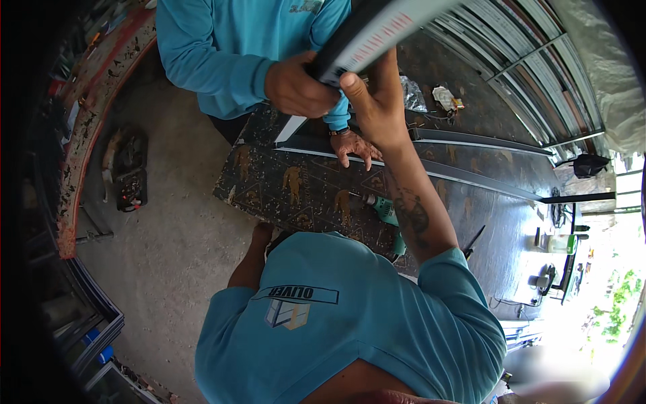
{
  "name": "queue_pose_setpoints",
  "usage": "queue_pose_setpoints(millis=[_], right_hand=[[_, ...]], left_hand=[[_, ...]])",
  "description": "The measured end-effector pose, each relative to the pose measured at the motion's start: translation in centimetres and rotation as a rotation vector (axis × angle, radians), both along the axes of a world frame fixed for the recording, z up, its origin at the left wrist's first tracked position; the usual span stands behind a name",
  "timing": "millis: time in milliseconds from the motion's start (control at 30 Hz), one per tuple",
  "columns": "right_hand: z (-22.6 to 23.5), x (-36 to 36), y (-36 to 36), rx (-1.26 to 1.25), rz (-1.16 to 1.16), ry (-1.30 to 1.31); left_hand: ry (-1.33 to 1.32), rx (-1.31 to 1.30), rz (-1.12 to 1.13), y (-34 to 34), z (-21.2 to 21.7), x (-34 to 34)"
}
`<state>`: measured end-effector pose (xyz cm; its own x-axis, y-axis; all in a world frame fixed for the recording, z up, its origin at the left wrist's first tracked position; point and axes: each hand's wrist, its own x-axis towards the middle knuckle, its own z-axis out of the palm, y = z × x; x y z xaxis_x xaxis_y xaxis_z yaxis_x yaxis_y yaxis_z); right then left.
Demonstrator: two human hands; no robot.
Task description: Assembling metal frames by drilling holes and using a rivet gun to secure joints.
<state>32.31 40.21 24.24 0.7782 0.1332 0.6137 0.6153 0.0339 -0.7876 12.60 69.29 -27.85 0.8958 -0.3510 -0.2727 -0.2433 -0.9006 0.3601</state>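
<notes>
head view, right hand [378,111] on bar [377,39], floor [175,202] beside table edge [235,165]

The right arm [441,225] reaches forward, its tattooed forearm [416,192] bare below the sleeve, the right hand [380,114] curled in a grip with thumb [357,91] showing, while the left arm [247,267] hangs lower, left hand [262,233] partly hidden.

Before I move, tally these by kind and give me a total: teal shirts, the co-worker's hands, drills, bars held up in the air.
Teal shirts: 2
Co-worker's hands: 2
Drill: 1
Raised bar: 1
Total: 6
</notes>
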Motion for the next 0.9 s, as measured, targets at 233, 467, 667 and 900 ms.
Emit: queue_pose_setpoints(millis=[233, 467, 667, 900], right_hand=[[-10.9, -4.2, -11.2, -0.575, -0.312, 0.151], [-25.1, -20.8, -21.7, -0.868, -0.534, 0.689], [-27.6, -24.0, -20.5, -0.744, -0.689, 0.960], [-28.2, -24.5, -19.4, -0.721, -0.786, 0.844]], left_hand=[[0.055, -0.246, 0.202, -0.4, 0.8, -3.2], [0.182, 0.054, 0.006, 1.3, 3.3, -5.7], [0.170, 0.065, -0.085, 0.1, 5.1, -3.1], [0.466, -0.271, 0.558, -3.6, 7.9, 0.7]])
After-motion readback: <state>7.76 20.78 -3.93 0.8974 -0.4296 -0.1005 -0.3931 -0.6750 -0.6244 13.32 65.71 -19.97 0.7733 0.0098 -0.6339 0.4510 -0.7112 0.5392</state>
